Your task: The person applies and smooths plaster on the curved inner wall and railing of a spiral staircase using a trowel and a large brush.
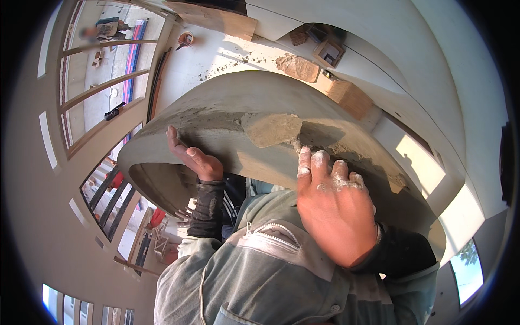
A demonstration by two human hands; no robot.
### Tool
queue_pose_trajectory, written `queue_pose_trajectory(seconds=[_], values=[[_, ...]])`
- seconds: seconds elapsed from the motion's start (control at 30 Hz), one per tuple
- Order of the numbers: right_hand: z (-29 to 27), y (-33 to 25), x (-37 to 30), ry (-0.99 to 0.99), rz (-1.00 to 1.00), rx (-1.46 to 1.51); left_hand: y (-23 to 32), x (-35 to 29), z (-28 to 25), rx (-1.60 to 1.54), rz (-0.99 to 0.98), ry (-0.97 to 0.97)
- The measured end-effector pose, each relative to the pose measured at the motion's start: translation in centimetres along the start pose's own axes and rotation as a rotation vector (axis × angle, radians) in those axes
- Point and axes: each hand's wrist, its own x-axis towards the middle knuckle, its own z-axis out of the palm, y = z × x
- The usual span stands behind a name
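Observation:
A curved grey plastered surface (189, 111) arches across in front of me, with a rough band of wet mortar (346, 151) along it. My right hand (338, 208), its fingers spotted with white plaster, is closed around what looks like a trowel's handle, which the hand hides. Beyond the fingertips, the mortar-coated trowel blade (272, 130) lies against the curve. To the left, my left hand (197, 160) is empty, its fingers apart and raised beside the surface's near edge. Whether its fingertips touch the plaster I cannot tell.
Mortar crumbs (233, 64) are scattered on the floor beyond the curve. Farther off are a bucket (185, 39), a brown crumpled sheet (298, 67) and a wooden box (349, 99). Through the framed opening at the upper left, another person (111, 28) is visible.

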Motion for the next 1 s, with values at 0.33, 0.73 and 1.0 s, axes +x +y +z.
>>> queue_pose_trajectory(seconds=[0.33,0.73,1.0], values=[[-0.1,6.0,-8.8,-0.125,0.084,0.041,0.6,0.0,-0.1,-0.005,-0.001,-0.037],[0.4,9.8,-22.0,-0.291,0.534,0.202,0.0,-0.1,0.0,0.002,0.011,-0.164],[-0.8,12.2,-27.1,-0.208,0.943,0.299,-0.1,0.1,-0.3,0.065,0.034,-0.163]])
